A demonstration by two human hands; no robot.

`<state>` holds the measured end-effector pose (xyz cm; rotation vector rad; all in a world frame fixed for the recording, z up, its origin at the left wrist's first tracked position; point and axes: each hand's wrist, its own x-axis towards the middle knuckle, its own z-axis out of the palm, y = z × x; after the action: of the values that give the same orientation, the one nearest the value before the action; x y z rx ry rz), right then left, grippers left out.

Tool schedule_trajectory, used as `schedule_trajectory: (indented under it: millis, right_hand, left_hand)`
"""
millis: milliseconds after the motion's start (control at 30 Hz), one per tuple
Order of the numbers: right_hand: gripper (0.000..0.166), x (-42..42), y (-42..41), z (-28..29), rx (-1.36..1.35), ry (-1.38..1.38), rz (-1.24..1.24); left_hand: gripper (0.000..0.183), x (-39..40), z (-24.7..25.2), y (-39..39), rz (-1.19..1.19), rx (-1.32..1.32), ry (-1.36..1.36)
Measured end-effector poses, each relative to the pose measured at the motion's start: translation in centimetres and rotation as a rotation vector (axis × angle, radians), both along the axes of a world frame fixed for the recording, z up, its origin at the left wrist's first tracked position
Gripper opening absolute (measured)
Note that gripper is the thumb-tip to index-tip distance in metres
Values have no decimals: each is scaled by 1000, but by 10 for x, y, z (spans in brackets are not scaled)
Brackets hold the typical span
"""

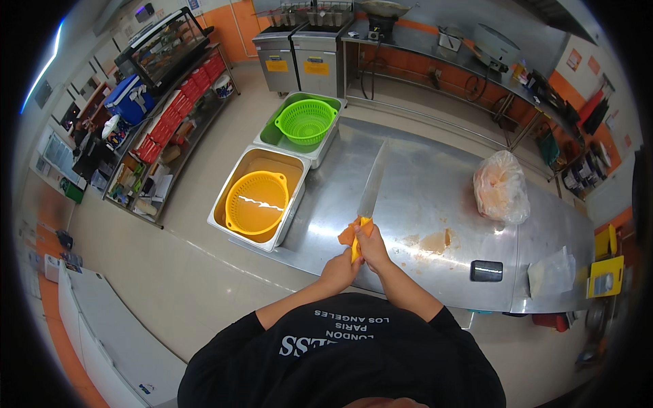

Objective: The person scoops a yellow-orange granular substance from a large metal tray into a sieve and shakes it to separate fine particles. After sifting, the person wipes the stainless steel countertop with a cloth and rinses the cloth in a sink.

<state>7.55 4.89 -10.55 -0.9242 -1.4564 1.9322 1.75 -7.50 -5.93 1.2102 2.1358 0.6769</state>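
A long knife with a yellow handle (355,250) points away from me over the steel table, its broad blade (373,178) bare. My right hand (372,247) closes round the upper part of the handle, near the blade. Lower down, by the handle's end, is my left hand (341,270), its fingers closed against it. An orange piece, maybe cloth or food (348,234), shows at the handle between the hands and the blade; its kind is unclear. Wet orange residue (433,241) lies on the table to the right of my hands.
At left, a steel pan (301,204) holds a yellow plastic colander (245,224) in orange liquid; behind it, another pan (334,122) holds a green colander (306,122). Rightwards on the table (408,168) are a filled plastic bag (502,187), a black phone-like object (486,271) and a flat clear bag (552,273).
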Motion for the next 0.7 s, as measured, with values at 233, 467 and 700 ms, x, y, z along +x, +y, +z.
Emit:
schedule_trajectory:
  millis: [233,467,700]
  right_hand:
    - [35,11,19,42,-279,-207,93]
    - [50,26,33,39,-327,-209,110]
    - [54,59,70,-11,-162,-218,217]
  left_hand:
    - [46,2,-4,-5,-57,44,138]
    - [42,-3,1,-7,-149,26,87]
    - [41,-26,41,-7,-302,-172,-251]
